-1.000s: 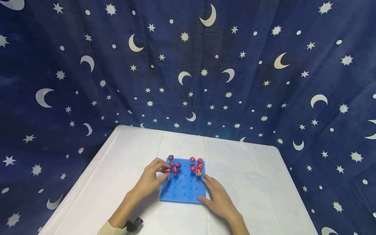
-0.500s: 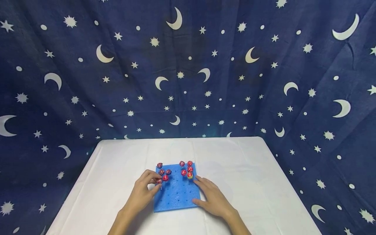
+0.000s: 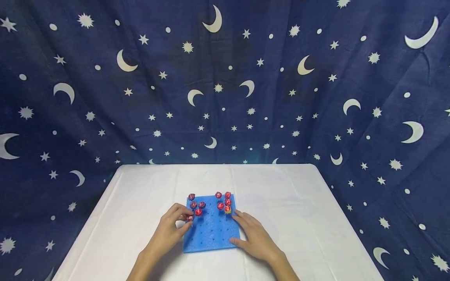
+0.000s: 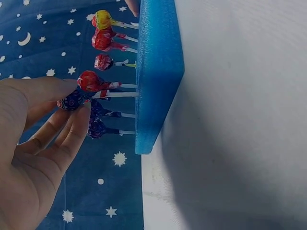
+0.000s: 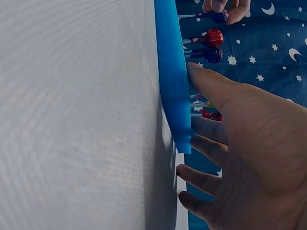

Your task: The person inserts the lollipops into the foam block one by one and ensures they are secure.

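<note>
My left hand pinches the wrapped head of a dark blue lollipop between thumb and fingers. Its white stick meets the blue foam block at the block's left side. Close beside it stand a red lollipop and several dark ones, sticks in the foam. My right hand lies along the block's right edge with fingers spread and thumb and some fingertips touching it. Near that hand, a group of red lollipops and one with a yellow-and-red wrapper stand upright in the foam.
Rows of small holes show across the block's middle and front. The block lies on a white-covered table. Behind and at the sides hangs a dark blue curtain with moons and stars.
The head view has shifted, so the block appears further left and lower. The pinched lollipop sits slightly lower against its neighbours, my left hand still on it. My right hand stays at the edge.
</note>
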{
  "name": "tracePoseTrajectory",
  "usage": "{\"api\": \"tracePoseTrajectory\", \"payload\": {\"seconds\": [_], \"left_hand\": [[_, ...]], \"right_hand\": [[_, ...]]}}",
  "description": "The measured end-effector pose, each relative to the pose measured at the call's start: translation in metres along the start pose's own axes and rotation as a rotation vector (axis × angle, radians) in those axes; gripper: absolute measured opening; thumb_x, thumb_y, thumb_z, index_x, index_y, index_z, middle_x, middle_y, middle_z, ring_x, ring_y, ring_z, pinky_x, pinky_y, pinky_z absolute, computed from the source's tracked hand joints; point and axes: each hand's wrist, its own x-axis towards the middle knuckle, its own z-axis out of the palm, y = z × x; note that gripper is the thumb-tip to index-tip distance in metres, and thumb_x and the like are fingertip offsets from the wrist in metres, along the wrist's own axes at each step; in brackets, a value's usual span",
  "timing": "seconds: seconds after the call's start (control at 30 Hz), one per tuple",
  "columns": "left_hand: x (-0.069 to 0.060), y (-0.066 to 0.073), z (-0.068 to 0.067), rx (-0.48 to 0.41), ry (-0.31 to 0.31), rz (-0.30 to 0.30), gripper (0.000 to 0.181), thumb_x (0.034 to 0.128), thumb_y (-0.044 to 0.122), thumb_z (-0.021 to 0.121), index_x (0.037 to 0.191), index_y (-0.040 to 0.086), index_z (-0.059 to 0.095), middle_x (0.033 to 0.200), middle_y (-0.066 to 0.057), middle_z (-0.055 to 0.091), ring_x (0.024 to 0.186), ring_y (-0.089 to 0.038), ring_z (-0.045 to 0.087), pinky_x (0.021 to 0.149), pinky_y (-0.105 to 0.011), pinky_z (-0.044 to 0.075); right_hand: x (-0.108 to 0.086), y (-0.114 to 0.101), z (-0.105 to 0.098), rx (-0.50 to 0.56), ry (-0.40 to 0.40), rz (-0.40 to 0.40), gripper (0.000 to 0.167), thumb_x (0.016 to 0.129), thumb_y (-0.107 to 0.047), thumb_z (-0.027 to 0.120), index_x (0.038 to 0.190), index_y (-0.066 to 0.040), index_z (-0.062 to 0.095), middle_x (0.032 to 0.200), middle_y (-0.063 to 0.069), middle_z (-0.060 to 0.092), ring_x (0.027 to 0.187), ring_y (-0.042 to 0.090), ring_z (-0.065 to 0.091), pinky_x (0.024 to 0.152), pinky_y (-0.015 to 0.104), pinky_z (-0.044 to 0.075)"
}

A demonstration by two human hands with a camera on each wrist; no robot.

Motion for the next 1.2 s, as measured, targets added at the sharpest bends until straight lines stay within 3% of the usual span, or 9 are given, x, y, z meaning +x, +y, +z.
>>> {"api": "tracePoseTrajectory", "payload": {"seconds": [0.13,0.33,0.43,0.53,0.77,1.03,1.2], "left_hand": [[0.004,0.002,0.005,-0.018,-0.031,-0.008,0.034,0.0824,-0.008,0.083,0.107,0.012,0.072,0.109,0.007,0.061,0.095,-0.013,0.070,0.083,-0.026,0.062],[0.013,0.001,0.011,0.036,-0.045,0.034,0.035,0.0794,-0.008,0.086,0.105,0.012,0.074,0.110,0.011,0.061,0.095,-0.009,0.068,0.082,-0.031,0.062],[0.016,-0.001,0.012,0.044,-0.060,0.024,0.036,0.0791,-0.006,0.087,0.106,0.014,0.074,0.110,0.014,0.061,0.096,-0.007,0.067,0.082,-0.033,0.062],[0.010,-0.003,0.008,0.058,-0.061,-0.014,0.036,0.0802,-0.003,0.087,0.108,0.015,0.074,0.111,0.016,0.060,0.096,-0.006,0.066,0.082,-0.034,0.062],[-0.016,-0.003,-0.005,0.104,0.009,-0.075,0.042,0.0776,-0.002,0.090,0.111,0.018,0.074,0.113,0.017,0.060,0.095,-0.008,0.066,0.078,-0.034,0.063],[-0.011,0.000,-0.010,0.105,-0.063,-0.061,0.046,0.0836,0.017,0.090,0.125,0.020,0.069,0.122,0.012,0.060,0.104,-0.007,0.064,0.086,-0.034,0.062],[-0.009,0.002,-0.013,0.119,-0.052,-0.107,0.046,0.0914,0.037,0.082,0.131,0.021,0.066,0.130,0.013,0.057,0.115,-0.011,0.062,0.092,-0.042,0.060]], "right_hand": [[-0.004,0.003,-0.004,-0.011,0.011,0.009,0.078,0.095,-0.061,0.067,0.159,-0.023,0.045,0.168,-0.002,0.035,0.153,0.030,0.035,0.122,0.057,0.032],[-0.006,0.008,-0.008,-0.010,0.036,0.023,0.079,0.095,-0.061,0.067,0.159,-0.022,0.045,0.169,-0.002,0.035,0.154,0.031,0.034,0.123,0.057,0.030],[-0.007,0.008,-0.006,-0.009,0.043,0.044,0.080,0.095,-0.062,0.067,0.160,-0.022,0.044,0.169,-0.002,0.034,0.154,0.031,0.033,0.123,0.057,0.029],[-0.002,0.004,-0.003,-0.009,0.034,0.035,0.080,0.094,-0.062,0.067,0.159,-0.022,0.045,0.168,-0.002,0.035,0.154,0.031,0.034,0.123,0.057,0.029],[0.011,-0.008,0.002,0.007,-0.040,-0.037,0.078,0.096,-0.063,0.065,0.160,-0.022,0.044,0.169,-0.003,0.034,0.155,0.031,0.032,0.124,0.056,0.030],[0.010,-0.007,0.005,-0.015,-0.015,-0.011,0.080,0.094,-0.065,0.066,0.159,-0.023,0.045,0.168,-0.004,0.035,0.154,0.030,0.034,0.123,0.055,0.031],[0.011,-0.008,0.000,-0.002,0.007,-0.008,0.079,0.094,-0.063,0.067,0.158,-0.021,0.047,0.168,0.000,0.037,0.152,0.030,0.037,0.122,0.054,0.034]]}}
